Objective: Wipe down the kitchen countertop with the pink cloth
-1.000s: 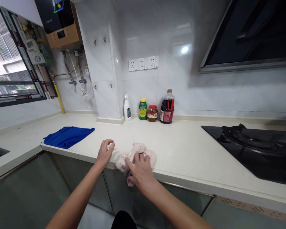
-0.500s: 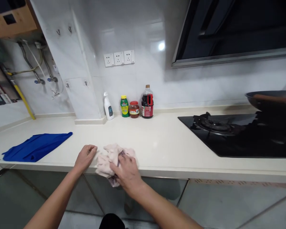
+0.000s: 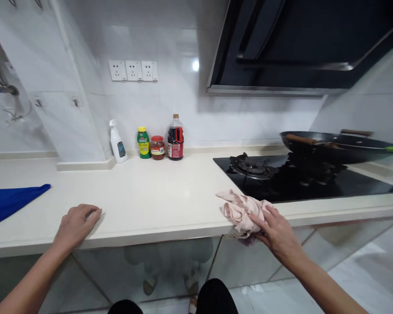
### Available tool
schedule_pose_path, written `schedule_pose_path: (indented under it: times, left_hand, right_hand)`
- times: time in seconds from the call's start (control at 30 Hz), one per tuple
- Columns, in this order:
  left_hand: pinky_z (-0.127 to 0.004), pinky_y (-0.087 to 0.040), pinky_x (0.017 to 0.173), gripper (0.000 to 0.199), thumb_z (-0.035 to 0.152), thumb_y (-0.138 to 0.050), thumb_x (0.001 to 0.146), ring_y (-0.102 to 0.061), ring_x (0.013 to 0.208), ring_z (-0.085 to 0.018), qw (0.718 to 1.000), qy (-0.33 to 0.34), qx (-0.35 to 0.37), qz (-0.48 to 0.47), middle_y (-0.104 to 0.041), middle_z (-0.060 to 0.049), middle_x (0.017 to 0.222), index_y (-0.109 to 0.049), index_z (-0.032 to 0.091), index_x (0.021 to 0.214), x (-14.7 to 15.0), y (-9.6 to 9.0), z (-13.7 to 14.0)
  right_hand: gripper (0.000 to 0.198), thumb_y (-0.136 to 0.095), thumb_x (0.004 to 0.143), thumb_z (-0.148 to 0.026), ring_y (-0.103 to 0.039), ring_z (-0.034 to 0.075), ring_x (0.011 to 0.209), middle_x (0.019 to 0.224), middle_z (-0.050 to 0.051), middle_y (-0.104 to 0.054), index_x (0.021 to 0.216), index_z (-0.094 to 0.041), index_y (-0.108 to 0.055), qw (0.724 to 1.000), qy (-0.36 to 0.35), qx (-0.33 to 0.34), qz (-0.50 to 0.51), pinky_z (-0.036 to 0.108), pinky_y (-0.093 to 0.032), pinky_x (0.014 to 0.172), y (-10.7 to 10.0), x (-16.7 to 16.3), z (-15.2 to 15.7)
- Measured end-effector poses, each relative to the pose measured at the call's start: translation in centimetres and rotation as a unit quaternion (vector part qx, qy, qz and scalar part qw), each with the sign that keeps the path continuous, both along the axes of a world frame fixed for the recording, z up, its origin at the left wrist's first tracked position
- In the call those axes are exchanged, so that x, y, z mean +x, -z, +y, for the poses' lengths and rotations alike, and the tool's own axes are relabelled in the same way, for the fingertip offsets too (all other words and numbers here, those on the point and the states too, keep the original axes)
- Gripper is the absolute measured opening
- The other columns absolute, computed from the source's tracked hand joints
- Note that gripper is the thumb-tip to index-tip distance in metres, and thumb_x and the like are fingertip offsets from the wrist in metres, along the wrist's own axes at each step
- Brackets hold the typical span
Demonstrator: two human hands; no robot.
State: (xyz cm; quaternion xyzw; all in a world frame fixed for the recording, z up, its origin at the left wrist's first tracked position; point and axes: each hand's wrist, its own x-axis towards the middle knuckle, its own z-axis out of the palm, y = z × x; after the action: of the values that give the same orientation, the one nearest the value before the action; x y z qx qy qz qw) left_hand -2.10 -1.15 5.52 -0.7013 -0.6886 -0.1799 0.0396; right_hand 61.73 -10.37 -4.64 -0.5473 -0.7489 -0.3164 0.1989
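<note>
A crumpled pale pink cloth (image 3: 244,211) lies across the counter's front edge, just before the near corner of the stove, and part of it hangs over the edge. My right hand (image 3: 277,233) is closed on its right side. To the left, my left hand (image 3: 75,224) rests on the cream countertop (image 3: 157,196) with its fingers curled together and nothing visible in them. A blue cloth (image 3: 13,200) lies spread at the far left of the counter, partly out of view.
Along the wall stand a white spray bottle (image 3: 118,144), a green bottle with a yellow cap (image 3: 143,144), a red-lidded jar (image 3: 157,148) and a dark sauce bottle (image 3: 176,141). A wok (image 3: 343,148) sits on the black gas stove (image 3: 275,185) under the range hood (image 3: 281,48).
My right hand has carried the pink cloth rightward along the counter's front edge to the stove. My left hand stays on the countertop, now farther from the cloth. The view has turned right.
</note>
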Motion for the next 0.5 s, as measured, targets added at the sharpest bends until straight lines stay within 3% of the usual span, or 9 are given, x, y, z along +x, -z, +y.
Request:
schedule_pose_path:
  times: [0.13, 0.23, 0.3, 0.4, 0.5]
  left_hand:
    - [-0.042, -0.041, 0.095, 0.051, 0.052, -0.033, 0.094, -0.055, 0.119, -0.032, 1.000, 0.003, -0.013, 0.016, -0.067, -0.011, 0.125, -0.069, 0.018, 0.107, -0.6, 0.4, 0.4]
    - [-0.041, -0.041, 0.096, 0.052, 0.053, -0.034, 0.094, -0.055, 0.119, -0.032, 1.000, 0.006, -0.007, 0.019, -0.067, -0.013, 0.124, -0.069, 0.017, 0.107, -1.2, 0.9, 1.0]
    - [-0.041, -0.042, 0.096, 0.052, 0.054, -0.035, 0.093, -0.056, 0.117, -0.032, 1.000, 0.007, 0.001, 0.017, -0.068, -0.013, 0.123, -0.069, 0.017, 0.106, -1.5, 1.3, 1.3]
    - [-0.041, -0.042, 0.095, 0.052, 0.056, -0.036, 0.091, -0.058, 0.114, -0.032, 1.000, 0.006, 0.008, 0.013, -0.069, -0.011, 0.121, -0.069, 0.018, 0.104, -1.9, 1.8, 1.8]
    - [-0.041, -0.042, 0.096, 0.053, 0.059, -0.036, 0.090, -0.058, 0.114, -0.031, 1.000, 0.006, 0.005, 0.008, -0.069, -0.010, 0.121, -0.069, 0.020, 0.105, -2.2, 2.0, 2.1]
  right_hand:
    - [0.048, -0.050, 0.088, -0.016, -0.047, 0.035, 0.127, 0.123, 0.012, -0.059, 0.134, -0.025, -0.057, 0.998, 0.044, -0.024, 0.034, 0.049, -0.047, 0.098, -1.2, 3.2, -2.7]
    - [0.042, -0.047, 0.091, -0.028, -0.059, 0.031, 0.108, 0.114, 0.010, -0.062, 0.131, -0.026, -0.059, 0.986, 0.080, -0.050, 0.134, 0.043, -0.053, 0.086, -2.0, 3.4, -5.1]
    - [0.042, -0.047, 0.090, -0.040, -0.064, 0.028, 0.096, 0.115, 0.009, -0.064, 0.128, -0.027, -0.059, 0.961, 0.125, -0.045, 0.242, 0.040, -0.055, 0.075, -2.5, 3.3, -6.6]
    - [0.054, -0.058, 0.081, -0.054, -0.068, 0.028, 0.087, 0.110, 0.007, -0.069, 0.127, -0.027, -0.059, 0.876, 0.167, -0.033, 0.451, 0.039, -0.057, 0.068, -4.0, 3.2, -8.1]
    - [0.059, -0.072, 0.071, -0.053, -0.070, 0.029, 0.082, 0.099, 0.009, -0.072, 0.122, -0.024, -0.061, 0.745, 0.113, -0.011, 0.657, 0.038, -0.059, 0.065, -6.8, 3.1, -8.4]
